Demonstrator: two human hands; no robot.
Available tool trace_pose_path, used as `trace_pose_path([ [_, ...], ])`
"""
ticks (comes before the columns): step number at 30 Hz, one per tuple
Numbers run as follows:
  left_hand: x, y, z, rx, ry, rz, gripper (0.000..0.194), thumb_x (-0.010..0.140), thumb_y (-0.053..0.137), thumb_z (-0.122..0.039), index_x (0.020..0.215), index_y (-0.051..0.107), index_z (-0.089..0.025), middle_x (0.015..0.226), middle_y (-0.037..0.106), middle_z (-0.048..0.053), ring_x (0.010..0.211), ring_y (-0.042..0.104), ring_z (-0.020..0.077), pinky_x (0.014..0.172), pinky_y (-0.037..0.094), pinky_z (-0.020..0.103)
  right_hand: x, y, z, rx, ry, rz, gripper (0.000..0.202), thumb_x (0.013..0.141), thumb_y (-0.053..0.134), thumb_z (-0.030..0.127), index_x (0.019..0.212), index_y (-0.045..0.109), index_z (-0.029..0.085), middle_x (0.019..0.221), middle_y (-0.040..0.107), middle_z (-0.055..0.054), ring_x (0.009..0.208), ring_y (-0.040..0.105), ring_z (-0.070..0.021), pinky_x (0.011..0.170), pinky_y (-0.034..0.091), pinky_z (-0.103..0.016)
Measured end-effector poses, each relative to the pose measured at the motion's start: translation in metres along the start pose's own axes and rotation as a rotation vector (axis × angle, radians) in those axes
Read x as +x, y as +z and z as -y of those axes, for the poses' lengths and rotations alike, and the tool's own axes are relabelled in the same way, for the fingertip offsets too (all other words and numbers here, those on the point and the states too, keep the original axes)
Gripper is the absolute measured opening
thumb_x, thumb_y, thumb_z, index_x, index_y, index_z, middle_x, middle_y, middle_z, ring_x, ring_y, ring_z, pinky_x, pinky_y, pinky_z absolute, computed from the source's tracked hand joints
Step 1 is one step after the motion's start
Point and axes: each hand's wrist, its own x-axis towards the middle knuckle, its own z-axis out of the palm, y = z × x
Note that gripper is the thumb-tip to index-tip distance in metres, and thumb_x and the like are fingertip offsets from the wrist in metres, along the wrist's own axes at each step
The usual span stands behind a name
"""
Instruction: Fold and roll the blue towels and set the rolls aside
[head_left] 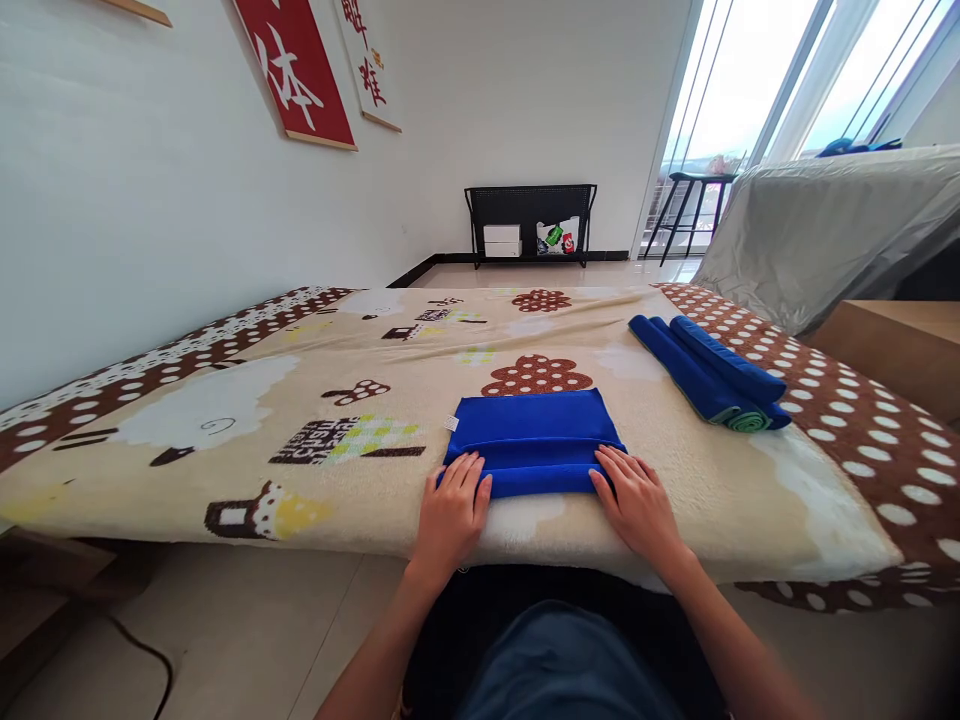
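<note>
A bright blue cloth (534, 420) lies on the patterned blanket in front of me, its near edge folded over into a flat roll and its far part flat. A small white label shows at its left corner. My left hand (456, 500) grips the left end of the roll, fingers over the top and thumb at the near side. At the right end, my right hand (636, 497) holds the roll in the same way. To the right lie rolled blue cloths (705, 372) side by side, one showing a green edge in its spiral end.
The cream blanket (420, 350) with a brown dotted border (885, 450) covers the bed. Beyond its far edge stands a black rack (531, 210) with a white box (502, 240). A grey sheet (840, 220) drapes over something at right, near a stool (694, 205).
</note>
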Motion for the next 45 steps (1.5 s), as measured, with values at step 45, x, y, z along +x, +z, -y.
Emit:
trace_pose_path([
  [45,0.020,0.004,-0.016,0.153,-0.179,0.040,0.044,0.100,0.034,-0.028,0.120,0.067,-0.008,0.127,0.066,0.020,0.124,0.060,0.0307,0.112,0.033,0.056,0.006,-0.002,0.008,-0.156,0.115,-0.059,0.036,0.102,0.041,0.032,0.101,0.073,0.015,0.115,0.072,-0.010,0.118,0.062,-0.0268,0.107,0.033,-0.046],
])
